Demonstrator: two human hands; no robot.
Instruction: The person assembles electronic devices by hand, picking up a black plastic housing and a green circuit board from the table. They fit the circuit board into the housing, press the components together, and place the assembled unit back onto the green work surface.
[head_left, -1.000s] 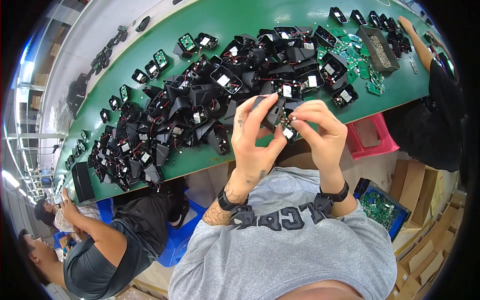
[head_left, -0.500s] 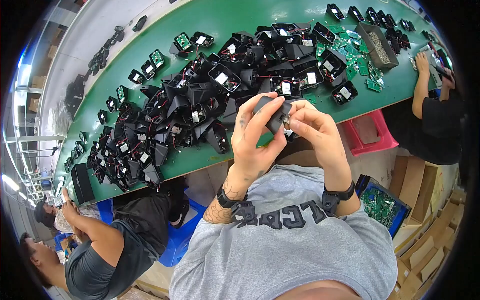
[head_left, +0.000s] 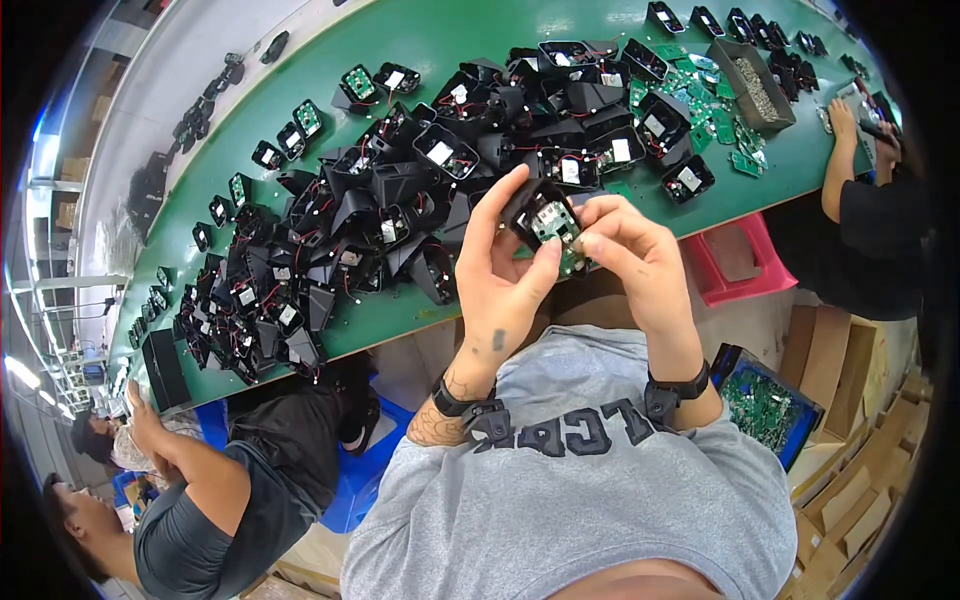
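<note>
Grips likely light, stiff black housing (head_left: 538,190) around outer walls in left hand (head_left: 500,272), pinches by edge of probably fragile green board (head_left: 550,224) with right hand (head_left: 645,258), can't tell exact hold.

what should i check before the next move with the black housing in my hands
1. Left hand holds the black housing: ok.
2. Housing's open side visible: ok, turned toward the camera, circuit board showing.
3. Right hand's hold: cannot tell; its fingers hide it at the board's edge.
4. Board flat inside the housing: cannot tell; the left thumb covers part.
5. Clear space straight ahead on the green table: not ok, piled black housings crowd it.
</note>
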